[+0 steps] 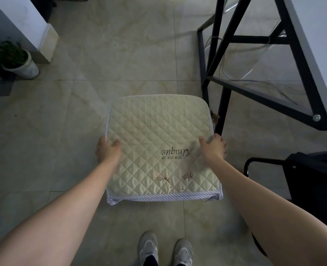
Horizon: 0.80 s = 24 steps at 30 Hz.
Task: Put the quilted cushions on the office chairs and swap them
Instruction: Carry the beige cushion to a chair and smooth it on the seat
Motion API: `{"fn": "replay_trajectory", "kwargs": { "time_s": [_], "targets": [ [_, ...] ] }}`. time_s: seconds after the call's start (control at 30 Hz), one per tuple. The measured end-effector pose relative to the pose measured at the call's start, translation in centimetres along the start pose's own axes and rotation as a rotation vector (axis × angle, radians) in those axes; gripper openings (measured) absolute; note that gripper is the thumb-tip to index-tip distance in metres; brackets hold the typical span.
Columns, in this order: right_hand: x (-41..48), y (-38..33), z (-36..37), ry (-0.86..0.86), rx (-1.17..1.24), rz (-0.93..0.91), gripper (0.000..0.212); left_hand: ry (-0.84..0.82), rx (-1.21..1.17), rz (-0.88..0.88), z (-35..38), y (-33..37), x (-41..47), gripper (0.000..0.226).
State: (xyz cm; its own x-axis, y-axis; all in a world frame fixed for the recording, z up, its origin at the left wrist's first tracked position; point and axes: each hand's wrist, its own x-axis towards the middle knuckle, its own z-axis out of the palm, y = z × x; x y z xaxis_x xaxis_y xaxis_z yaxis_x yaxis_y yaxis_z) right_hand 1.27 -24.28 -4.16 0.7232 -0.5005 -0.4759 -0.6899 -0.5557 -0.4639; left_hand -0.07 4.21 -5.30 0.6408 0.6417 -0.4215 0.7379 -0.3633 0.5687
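The floor point(120, 54) is pale, marbled tile with thin grout lines, filling most of the frame. A white pot with a green plant point(18, 62) stands on it at upper left. The black frame legs of a bench point(220, 104) rest on it at upper right. Two grey shoes point(165, 248) stand at bottom centre.

Both hands grip a cream quilted cushion point(159, 148) above the tiled floor point(62, 121): left hand point(107, 150) at nine o'clock, right hand point(213, 147) at three.
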Motion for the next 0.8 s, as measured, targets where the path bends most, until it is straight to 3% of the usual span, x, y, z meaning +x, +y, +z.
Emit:
{"fn": "replay_trajectory", "kwargs": {
  "time_s": [0.3,0.53,0.67,0.8],
  "targets": [
    [1.6,0.2,-0.4,0.09,0.218,-0.011,0.046,0.134,0.015,0.023,0.0,-0.5,0.6,0.039],
    [2.2,-0.2,-0.7,0.036,0.348,-0.028,0.041,0.124,-0.259,0.086,-0.7,0.5,1.1,0.018],
    [2.3,-0.2,-1.0,-0.016,0.299,-0.118,0.033,0.057,-0.36,0.106,-0.8,0.5,1.5,0.045],
    [2.1,-0.2,-1.6,-0.005,0.288,-0.157,0.024,0.033,-0.399,0.12,-1.3,0.9,1.2,0.044]
  ]
}}
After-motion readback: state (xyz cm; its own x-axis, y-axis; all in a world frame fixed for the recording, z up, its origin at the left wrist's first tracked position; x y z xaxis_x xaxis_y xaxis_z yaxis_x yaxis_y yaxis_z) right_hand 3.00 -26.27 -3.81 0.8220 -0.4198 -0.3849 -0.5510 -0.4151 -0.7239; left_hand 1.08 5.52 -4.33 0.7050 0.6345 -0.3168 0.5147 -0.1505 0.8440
